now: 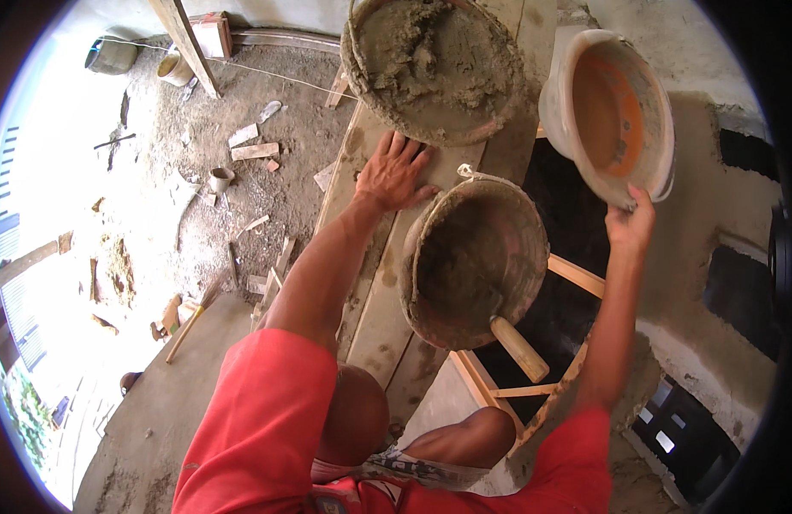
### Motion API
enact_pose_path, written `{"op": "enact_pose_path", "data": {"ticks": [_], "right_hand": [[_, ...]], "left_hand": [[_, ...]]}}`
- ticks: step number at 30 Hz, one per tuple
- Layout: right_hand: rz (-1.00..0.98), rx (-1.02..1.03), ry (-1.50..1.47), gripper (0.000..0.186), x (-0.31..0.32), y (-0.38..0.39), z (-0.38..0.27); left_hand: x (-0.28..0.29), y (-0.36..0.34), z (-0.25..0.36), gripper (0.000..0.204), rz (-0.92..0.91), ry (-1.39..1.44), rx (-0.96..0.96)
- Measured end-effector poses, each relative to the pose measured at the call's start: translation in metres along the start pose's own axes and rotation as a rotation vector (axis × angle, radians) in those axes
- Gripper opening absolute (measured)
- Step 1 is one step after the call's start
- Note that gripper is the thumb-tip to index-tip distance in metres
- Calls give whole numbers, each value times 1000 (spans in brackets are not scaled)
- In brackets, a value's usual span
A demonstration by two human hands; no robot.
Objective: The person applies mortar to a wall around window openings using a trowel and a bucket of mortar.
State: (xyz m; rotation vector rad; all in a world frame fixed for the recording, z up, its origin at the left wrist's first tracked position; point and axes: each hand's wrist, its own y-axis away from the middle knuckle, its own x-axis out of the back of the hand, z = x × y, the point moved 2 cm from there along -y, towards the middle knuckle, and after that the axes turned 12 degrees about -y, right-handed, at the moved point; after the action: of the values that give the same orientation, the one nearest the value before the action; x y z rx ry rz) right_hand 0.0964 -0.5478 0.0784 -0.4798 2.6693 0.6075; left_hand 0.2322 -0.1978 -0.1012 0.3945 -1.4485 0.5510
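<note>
My left hand (394, 176) lies flat on a wooden plank (375, 283), fingers spread and holding nothing. It rests just below a large tub (477, 135) heaped with wet grey mortar (422, 64). My right hand (629, 224) grips the rim of a tilted pale bucket (563, 111), raised off to the right. Its inside shows orange and cement-stained. Between my arms, a mortar-smeared bucket (417, 283) sits on the planks with some mortar at its bottom. A trowel's wooden handle (520, 349) sticks out over its rim; its blade is hidden.
Beneath the planks at right, a dark opening (576, 206) shows wooden braces (576, 276). A rough wall (687, 248) with dark gaps stands on the right. Far below left, dirt ground holds a small pail (221, 179), brick pieces (255, 152) and a wooden post (186, 43).
</note>
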Motion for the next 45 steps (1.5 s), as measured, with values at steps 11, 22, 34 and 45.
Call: {"op": "enact_pose_path", "data": {"ticks": [11, 22, 34, 45], "right_hand": [[37, 187, 296, 63, 95, 151, -62], [9, 206, 322, 73, 138, 198, -68], [24, 278, 302, 69, 138, 210, -67], [67, 264, 323, 67, 135, 205, -67]], "left_hand": [[-18, -2, 3, 71, 107, -59, -2], [-15, -4, 5, 70, 35, -76, 3], [-18, -2, 5, 70, 35, -98, 6], [-20, -4, 3, 72, 78, -100, -3]]}}
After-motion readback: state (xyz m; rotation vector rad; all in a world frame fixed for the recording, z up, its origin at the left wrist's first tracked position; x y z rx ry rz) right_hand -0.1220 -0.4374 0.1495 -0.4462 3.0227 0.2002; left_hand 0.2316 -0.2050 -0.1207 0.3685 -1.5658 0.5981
